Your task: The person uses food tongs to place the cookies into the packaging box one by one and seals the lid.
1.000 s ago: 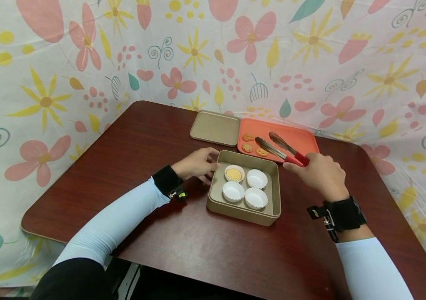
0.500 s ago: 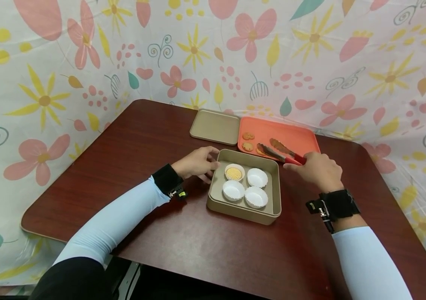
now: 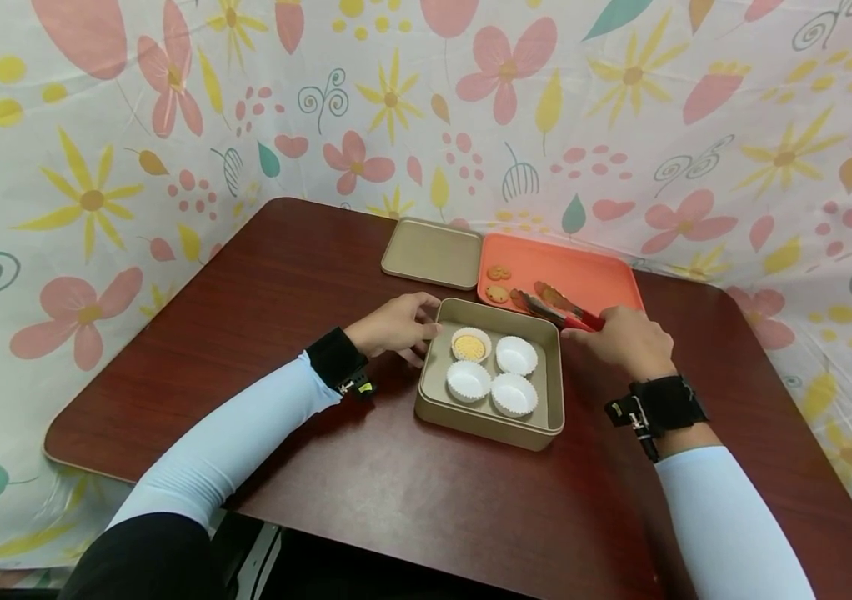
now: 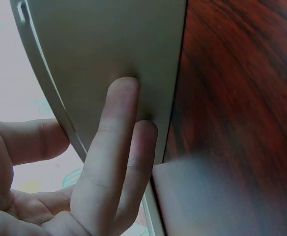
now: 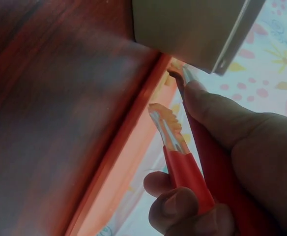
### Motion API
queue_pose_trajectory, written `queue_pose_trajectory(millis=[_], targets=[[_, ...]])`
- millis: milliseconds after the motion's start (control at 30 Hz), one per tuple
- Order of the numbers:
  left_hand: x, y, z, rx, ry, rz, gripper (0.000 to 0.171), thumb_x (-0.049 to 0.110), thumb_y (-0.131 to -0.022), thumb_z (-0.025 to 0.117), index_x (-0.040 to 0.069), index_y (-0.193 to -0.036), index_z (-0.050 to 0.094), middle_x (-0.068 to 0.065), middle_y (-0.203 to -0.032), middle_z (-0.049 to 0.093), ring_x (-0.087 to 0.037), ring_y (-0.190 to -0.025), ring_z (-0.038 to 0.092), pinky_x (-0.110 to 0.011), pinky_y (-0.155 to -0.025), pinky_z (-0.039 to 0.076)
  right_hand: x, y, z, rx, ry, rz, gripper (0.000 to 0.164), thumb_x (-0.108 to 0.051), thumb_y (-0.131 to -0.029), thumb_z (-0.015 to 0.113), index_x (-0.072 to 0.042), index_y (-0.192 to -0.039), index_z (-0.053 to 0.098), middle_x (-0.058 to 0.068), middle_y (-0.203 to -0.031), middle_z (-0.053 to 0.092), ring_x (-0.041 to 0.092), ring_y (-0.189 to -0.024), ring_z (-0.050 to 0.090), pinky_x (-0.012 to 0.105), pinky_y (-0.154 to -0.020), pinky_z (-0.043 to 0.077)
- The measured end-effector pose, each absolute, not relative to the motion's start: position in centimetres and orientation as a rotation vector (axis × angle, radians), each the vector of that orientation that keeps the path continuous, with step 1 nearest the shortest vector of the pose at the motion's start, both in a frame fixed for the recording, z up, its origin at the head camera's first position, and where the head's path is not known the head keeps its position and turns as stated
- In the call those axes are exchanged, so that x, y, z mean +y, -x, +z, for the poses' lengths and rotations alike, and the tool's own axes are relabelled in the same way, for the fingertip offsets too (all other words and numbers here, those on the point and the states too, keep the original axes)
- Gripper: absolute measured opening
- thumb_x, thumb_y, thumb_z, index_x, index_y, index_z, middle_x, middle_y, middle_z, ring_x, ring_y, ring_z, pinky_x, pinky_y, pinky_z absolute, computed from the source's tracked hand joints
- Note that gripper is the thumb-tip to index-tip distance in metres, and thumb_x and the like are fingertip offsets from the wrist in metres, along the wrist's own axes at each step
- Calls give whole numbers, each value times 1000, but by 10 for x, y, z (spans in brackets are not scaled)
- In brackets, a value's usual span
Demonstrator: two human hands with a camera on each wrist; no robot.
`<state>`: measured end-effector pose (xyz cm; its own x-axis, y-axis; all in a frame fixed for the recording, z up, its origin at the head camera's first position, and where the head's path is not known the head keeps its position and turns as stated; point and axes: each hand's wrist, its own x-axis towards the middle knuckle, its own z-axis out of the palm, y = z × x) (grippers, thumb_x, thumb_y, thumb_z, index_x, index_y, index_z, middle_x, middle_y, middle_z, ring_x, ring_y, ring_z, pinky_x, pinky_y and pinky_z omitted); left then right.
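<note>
My right hand [image 3: 630, 340] grips a pair of tongs [image 5: 185, 164] by the red handles. The metal tips, spread apart, are low over the orange tray [image 3: 594, 271], just behind the box. Two cookies [image 3: 497, 294] show at the tray's left end; whatever lies under the tips is hidden. With extended fingertips, my left hand [image 3: 396, 325] touches the side wall of the gold tin box [image 3: 482, 427], its thumb at the rim in the left wrist view. Inside the box stand several white paper cups [image 3: 513, 395]. The back left cup contains a round yellow cookie [image 3: 468, 347].
A flat gold lid [image 3: 433, 254] lies behind the box, beside the orange tray. Everything stands on a dark red-brown wooden table [image 3: 283, 283]. A flowered cloth [image 3: 411, 108] hangs behind and at the left.
My right hand has lowered the tongs and shifted slightly left, so the tips now cover where a third cookie showed on the tray. My left hand stays on the box.
</note>
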<state>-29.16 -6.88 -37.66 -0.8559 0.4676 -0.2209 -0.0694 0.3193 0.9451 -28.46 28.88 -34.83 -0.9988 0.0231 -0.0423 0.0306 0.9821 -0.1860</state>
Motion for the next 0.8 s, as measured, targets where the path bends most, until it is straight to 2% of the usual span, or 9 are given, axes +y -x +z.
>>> queue_pose_trajectory(millis=[433, 800], targets=[[-68, 291, -377, 2139, -360, 1551, 55, 9, -107, 55, 5, -157, 32, -22, -135, 51, -40, -98, 70, -43, -69, 65, 288, 280, -355, 3092, -111, -326, 72, -77, -83, 65, -7, -99, 65, 13, -81, 57, 35, -78, 56, 45, -58, 43], [-68, 294, -377, 2118, -344, 1566, 55, 8, -107, 55, 6, -156, 33, -21, -131, 51, -42, -99, 69, -44, -69, 65, 289, 279, -359, 3117, -53, -351, 68, -74, -86, 65, -7, -98, 66, 11, -79, 57, 34, -79, 55, 46, -60, 43]])
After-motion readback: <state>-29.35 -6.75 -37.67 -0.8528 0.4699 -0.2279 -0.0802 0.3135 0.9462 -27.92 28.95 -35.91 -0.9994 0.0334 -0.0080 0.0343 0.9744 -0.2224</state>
